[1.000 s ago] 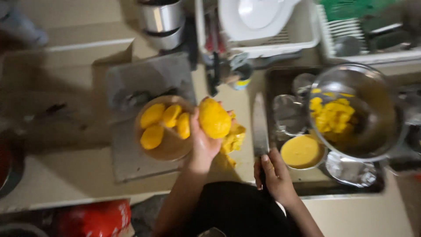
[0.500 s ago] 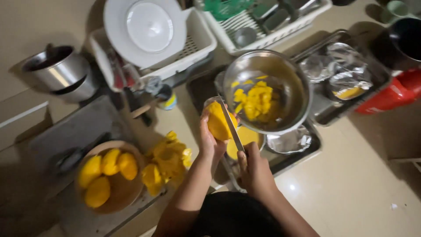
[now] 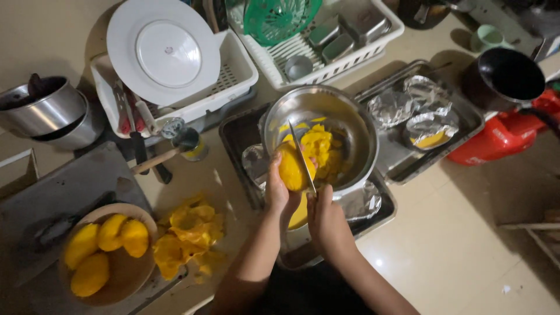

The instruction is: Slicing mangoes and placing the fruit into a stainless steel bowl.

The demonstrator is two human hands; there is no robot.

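Left hand [image 3: 276, 195] clamped round peeled mango [image 3: 293, 168], held over steel bowl [image 3: 356, 125] so cut pieces drop in; right hand [image 3: 326, 217] closed on knife [image 3: 301, 156], blade against fruit.

**A home kitchen, worked at floor level**

White plastic dish racks [image 3: 233, 76] hold a round white plate [image 3: 163, 52] and steel containers. A shiny steel mixing bowl [image 3: 344, 116] sits over dark baking trays [image 3: 385, 157] on pale glossy tiles, beside a round wooden bowl [image 3: 125, 274] of peeled yellow fruit.
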